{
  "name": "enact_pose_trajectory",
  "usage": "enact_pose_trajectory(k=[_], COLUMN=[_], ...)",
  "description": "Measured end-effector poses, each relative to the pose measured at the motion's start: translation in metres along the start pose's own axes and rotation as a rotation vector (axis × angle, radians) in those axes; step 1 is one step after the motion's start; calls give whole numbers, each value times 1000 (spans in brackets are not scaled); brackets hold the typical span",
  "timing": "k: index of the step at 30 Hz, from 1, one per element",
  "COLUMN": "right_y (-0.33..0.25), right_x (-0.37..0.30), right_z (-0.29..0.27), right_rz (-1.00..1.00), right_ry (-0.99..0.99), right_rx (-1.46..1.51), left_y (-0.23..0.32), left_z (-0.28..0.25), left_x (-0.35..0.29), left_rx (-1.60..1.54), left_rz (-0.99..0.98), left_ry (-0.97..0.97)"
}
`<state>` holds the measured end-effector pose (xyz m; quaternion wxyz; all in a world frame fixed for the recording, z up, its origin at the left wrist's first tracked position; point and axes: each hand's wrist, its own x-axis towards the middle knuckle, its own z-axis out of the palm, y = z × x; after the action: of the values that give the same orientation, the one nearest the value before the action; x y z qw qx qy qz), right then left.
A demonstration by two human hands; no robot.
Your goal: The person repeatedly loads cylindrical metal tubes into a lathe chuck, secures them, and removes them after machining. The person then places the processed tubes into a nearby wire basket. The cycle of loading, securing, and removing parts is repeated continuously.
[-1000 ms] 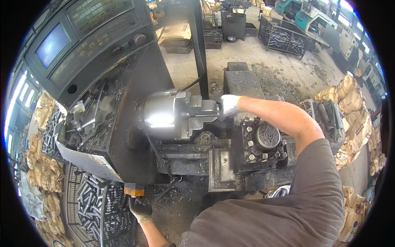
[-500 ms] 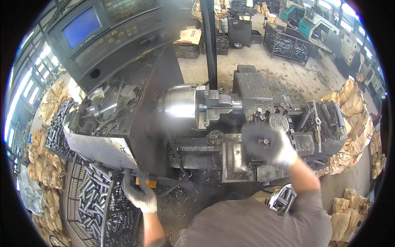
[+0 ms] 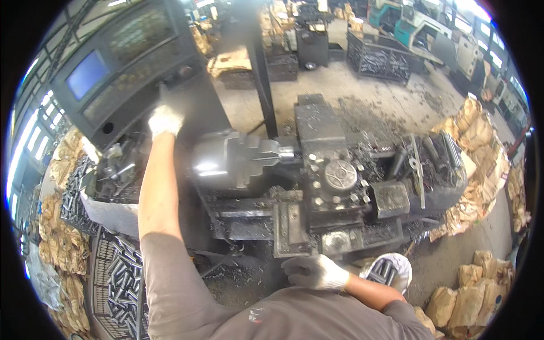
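Note:
My left hand (image 3: 166,117), in a white glove with dark-coated fingers, reaches to the lower edge of the lathe's control panel (image 3: 136,73). Its fingers blur into the dark panel, so their shape is unclear. Below and to the right of it sits the metal chuck (image 3: 212,161), its stepped jaws around a short shiny round workpiece (image 3: 287,153). My right hand (image 3: 314,272), gloved the same way, is in front of my body just below the slide. Its fingers are loosely bent and apart, with nothing seen in them. The tool turret (image 3: 341,174) stands beyond it.
Metal pins fill a wire bin (image 3: 102,272) at lower left. A white container of dark cylinders (image 3: 391,269) stands right of my right hand. Brown paper sacks (image 3: 476,164) line the right side. A black post (image 3: 263,90) rises behind the chuck. Chips litter the machine bed.
My left hand has risen from beside the pin bin to the control panel. My right hand has left the turret and come back toward my body. The view has shifted.

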<state>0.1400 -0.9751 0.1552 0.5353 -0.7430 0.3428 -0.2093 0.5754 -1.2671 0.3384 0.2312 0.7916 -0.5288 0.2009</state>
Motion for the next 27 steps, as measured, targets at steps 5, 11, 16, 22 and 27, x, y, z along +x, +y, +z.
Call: enact_pose_trajectory(k=[5, 11, 16, 22, 27], right_y=[23, 30, 7, -78, -121], right_x=[2, 33, 56, -9, -153], right_z=[-4, 33, 137, 346, 474], right_rz=[211, -26, 38, -227, -621], right_ry=[-122, -343, -661, -1196, -1605], right_rx=[131, 100, 50, -114, -310], left_y=[62, -83, -175, -42, 127], left_z=[-10, 58, -67, -213, -228], left_x=[-217, -612, -937, -1266, -1367], left_rx=[-501, -388, 35, 254, 55], left_rz=[318, -527, -1604, -2327, -2524], left_ry=[-28, -837, -820, 69, 1180])
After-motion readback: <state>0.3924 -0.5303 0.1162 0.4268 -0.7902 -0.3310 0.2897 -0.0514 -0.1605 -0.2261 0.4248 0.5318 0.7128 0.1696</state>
